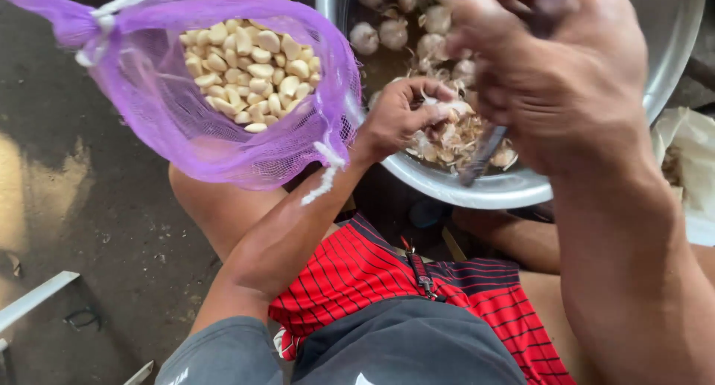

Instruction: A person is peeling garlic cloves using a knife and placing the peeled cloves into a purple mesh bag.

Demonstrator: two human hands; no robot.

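At the left, a purple mesh bag (pixel 186 94) hangs open above the dark floor (pixel 89 228), holding a good heap of peeled garlic cloves (pixel 249 72), pale and clean. That heap looks like the finished share of the work.

Moving right, the left hand (pixel 398 117) reaches over the rim of a wide metal basin (pixel 477 191) that rests just past the person's knees. Its fingers are pinched shut on a garlic piece (pixel 439 102) with papery skin still clinging to it. Loose skins (pixel 454 139) lie piled in the basin right under that hand.

Farther right and nearer the camera, the right hand (pixel 551 72) is clenched around the handle of a small knife (pixel 484 150), whose dark blade points down toward the skins, close to the piece in the left hand.

At the basin's far side sit several whole garlic bulbs (pixel 395 24), unpeeled. Judging by these and the bag, the peeling seems well along but not done.
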